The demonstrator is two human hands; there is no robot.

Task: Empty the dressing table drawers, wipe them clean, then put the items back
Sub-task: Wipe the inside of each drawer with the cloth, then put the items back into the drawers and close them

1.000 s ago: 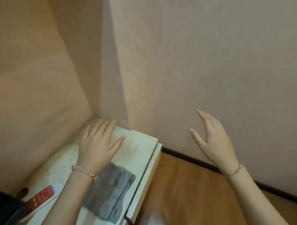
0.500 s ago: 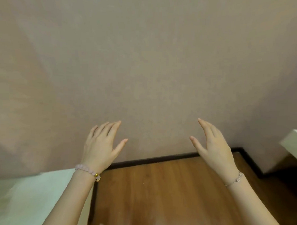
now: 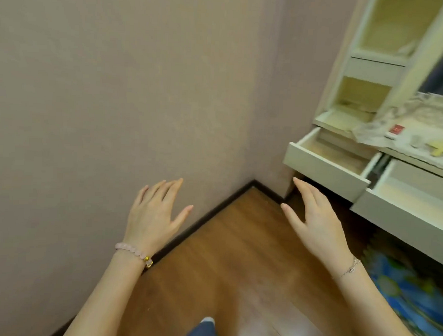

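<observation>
Turning right, I am losing the grey cloth and bringing two open cream wooden drawers (image 3: pixel 327 157) into view; left hand (image 3: pixel 152 215) and right hand (image 3: pixel 314 220) are spread, holding nothing. I am needing that cloth before wiping.

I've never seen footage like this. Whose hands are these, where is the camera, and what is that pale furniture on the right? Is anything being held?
There is no machine here: a person wears a wide-angle camera on the head, looking forward and down, so you see their own two arms. The left hand, with a pink bead bracelet, and the right hand, with a thin silver chain, are both open and hold nothing. On the right stands a cream dressing table with two drawers pulled out; the nearer-to-the-corner open drawer looks empty. A crumpled pale cloth or sheet lies on the tabletop with a small red item, too blurred to identify. Below is brown wooden floor.
</observation>
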